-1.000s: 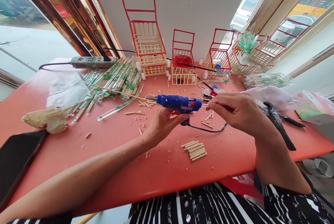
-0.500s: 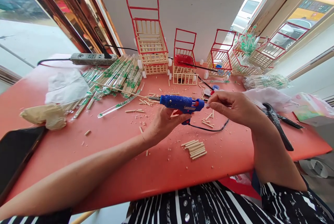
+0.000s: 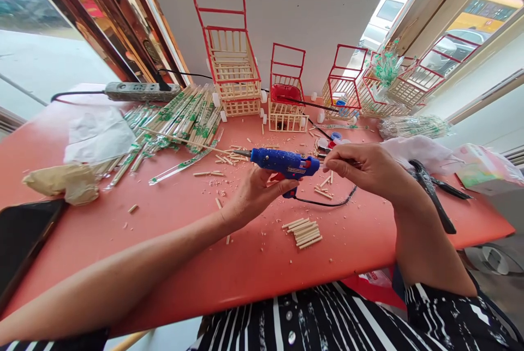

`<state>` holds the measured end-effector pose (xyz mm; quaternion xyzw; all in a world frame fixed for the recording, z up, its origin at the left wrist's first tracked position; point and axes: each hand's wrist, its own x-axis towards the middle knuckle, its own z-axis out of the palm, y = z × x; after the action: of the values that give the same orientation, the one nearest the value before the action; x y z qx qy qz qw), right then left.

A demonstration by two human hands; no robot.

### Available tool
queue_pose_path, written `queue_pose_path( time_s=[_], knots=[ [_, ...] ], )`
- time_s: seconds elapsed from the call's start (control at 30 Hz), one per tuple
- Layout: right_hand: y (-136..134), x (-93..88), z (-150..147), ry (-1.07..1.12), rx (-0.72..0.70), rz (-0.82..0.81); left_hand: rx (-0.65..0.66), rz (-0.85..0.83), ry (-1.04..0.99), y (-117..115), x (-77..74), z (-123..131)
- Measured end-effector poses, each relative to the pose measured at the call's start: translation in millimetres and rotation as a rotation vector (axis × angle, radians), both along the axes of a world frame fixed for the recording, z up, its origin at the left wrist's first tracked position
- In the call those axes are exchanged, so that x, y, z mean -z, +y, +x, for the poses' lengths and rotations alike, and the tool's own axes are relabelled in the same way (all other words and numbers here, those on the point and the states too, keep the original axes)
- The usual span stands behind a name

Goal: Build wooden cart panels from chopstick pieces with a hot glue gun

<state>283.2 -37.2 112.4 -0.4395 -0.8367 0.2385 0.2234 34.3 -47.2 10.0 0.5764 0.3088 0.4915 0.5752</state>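
Observation:
A blue glue gun (image 3: pixel 282 162) is gripped in my left hand (image 3: pixel 256 194), above the middle of the table, its nozzle pointing left. Closed in a pinch at the gun's back end, my right hand (image 3: pixel 360 171) holds a clear glue stick (image 3: pixel 322 166), of which only a short piece shows. The gun's black cord loops down under my right hand. Below the gun lies a small stack of short cut wooden sticks (image 3: pixel 305 232). More cut pieces and crumbs are scattered around on the red table (image 3: pixel 172 274).
Small carts built of sticks with red handles (image 3: pixel 233 61) stand along the back. Wrapped chopsticks (image 3: pixel 184 116) lie in a pile at left, near a power strip (image 3: pixel 141 91). A phone (image 3: pixel 28 242) is at the left edge, black-handled pliers (image 3: pixel 434 198) at right.
The view has shifted slightly, so the surroundings sit a little further left. Both hands keep their hold, with my right hand still at the back of the glue gun.

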Motion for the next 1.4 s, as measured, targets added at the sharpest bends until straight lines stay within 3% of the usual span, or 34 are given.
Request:
queue_pose_path(
  time_s=[0.5, 1.17, 1.4],
  knots=[
    [-15.1, -3.3, -17.6, -0.068, 0.082, 0.229, -0.060, -0.039, -0.033, 2.5, 0.1, 0.3],
    [-9.9, 2.9, -13.4, -0.067, 0.099, 0.104, -0.019, -0.071, -0.035, 5.4, -0.9, 0.8],
    [-10.0, 4.9, -9.4, -0.010, 0.051, 0.144, -0.003, -0.092, -0.064, 6.6, 0.1, 2.0]
  ],
)
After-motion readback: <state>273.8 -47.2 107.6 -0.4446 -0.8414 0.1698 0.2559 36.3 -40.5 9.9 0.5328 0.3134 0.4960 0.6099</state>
